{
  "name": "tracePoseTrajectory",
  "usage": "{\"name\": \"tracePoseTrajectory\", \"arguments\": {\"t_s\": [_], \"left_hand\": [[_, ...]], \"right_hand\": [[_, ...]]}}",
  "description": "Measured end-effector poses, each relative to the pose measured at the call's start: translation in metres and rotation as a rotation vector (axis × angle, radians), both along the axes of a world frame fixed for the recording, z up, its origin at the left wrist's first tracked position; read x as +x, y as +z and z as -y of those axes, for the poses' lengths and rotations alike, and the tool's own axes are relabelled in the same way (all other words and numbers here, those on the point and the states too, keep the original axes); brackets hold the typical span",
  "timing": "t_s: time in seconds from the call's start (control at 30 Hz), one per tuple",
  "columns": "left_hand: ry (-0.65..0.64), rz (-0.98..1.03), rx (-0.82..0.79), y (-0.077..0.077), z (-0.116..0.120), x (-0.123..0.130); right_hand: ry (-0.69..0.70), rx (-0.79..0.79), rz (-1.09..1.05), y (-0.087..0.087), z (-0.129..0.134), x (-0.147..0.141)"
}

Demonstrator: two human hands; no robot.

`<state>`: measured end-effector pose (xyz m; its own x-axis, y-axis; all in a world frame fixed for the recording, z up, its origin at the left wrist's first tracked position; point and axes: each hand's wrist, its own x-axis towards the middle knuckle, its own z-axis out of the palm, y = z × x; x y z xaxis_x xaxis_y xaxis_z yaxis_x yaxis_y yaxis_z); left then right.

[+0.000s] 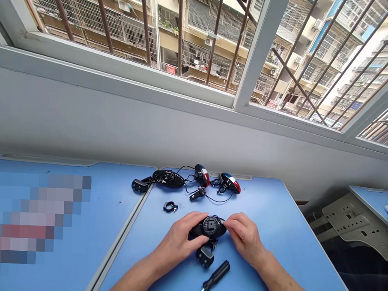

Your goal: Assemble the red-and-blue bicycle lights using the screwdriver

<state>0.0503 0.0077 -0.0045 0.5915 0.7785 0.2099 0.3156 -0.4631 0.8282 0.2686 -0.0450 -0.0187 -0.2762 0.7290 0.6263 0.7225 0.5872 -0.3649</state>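
Observation:
A black oval device (pixel 210 225) with a round ridged part faces up on the blue table. My left hand (pixel 184 236) grips its left end between thumb and fingers. At its right end, the fingers of my right hand (pixel 244 234) are pinched together; whatever they hold is too small to make out. Just below the device lies a black two-button piece (pixel 205 256) with a clamp. A screwdriver (pixel 219 273) with a black handle rests nearer the front, its shaft pointing down and left. A black ring clamp (pixel 170 206) sits behind my left hand.
Toward the back of the blue table (pixel 268 209) are a black oval device (pixel 168 178), two devices with red, white and blue fronts (pixel 203 176), and a small cabled piece (pixel 197 193). A second table (pixel 82 209) adjoins at left. A barred window stands behind.

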Motion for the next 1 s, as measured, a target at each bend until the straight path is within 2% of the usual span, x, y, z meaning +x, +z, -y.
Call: {"name": "tracePoseTrajectory", "arguments": {"t_s": [0.3, 1.0], "left_hand": [[0.004, 0.009, -0.009, -0.0066, -0.0020, 0.0002], [-0.004, 0.010, -0.026, -0.0082, -0.0021, -0.0002]], "right_hand": [[0.012, 0.060, -0.020, -0.0021, -0.0006, -0.0004], [0.026, 0.046, -0.014, 0.0019, 0.0008, 0.0009]]}}
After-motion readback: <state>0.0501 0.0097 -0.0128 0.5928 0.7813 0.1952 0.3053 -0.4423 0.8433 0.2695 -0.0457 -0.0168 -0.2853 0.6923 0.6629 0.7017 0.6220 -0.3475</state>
